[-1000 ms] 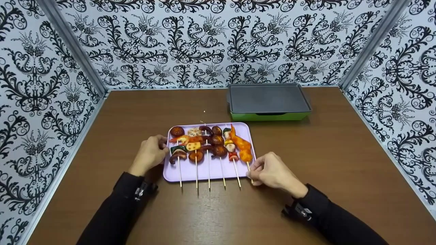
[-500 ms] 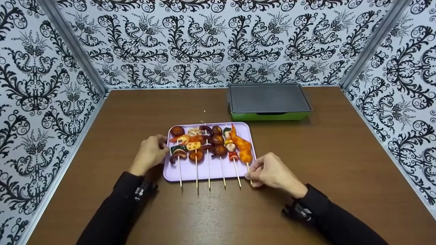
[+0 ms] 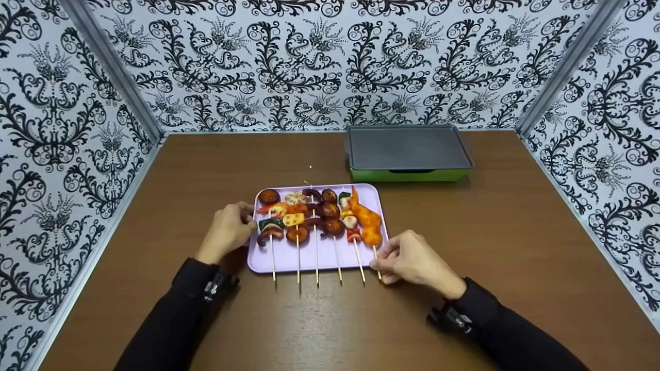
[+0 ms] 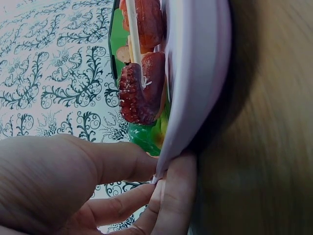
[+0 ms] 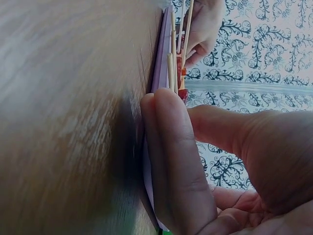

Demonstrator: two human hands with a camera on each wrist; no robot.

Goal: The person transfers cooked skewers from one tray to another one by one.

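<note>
A lilac tray (image 3: 282, 259) holds several skewers of food. My left hand (image 3: 227, 232) pinches the tray's left rim; in the left wrist view the thumb (image 4: 124, 160) lies inside the rim and fingers lie against its outer side. At the tray's front right corner, my right hand (image 3: 415, 260) pinches the bare stick of the orange skewer (image 3: 367, 221). The stick's end shows just past the fingers. In the right wrist view the fingers (image 5: 176, 147) lie along the tray edge and hide their grip. A mushroom skewer (image 3: 332, 226) lies among the others, sticks over the front rim.
Behind the tray to the right stands a green grill (image 3: 412, 147) with a flat dark grey top. The brown table (image 3: 319, 330) is bordered by patterned walls (image 3: 319, 67) at the back and both sides. A tiny pale speck lies behind the tray.
My right fingertips and the orange skewer's stick end have shifted very slightly left. The left hand and the tray hold their places.
</note>
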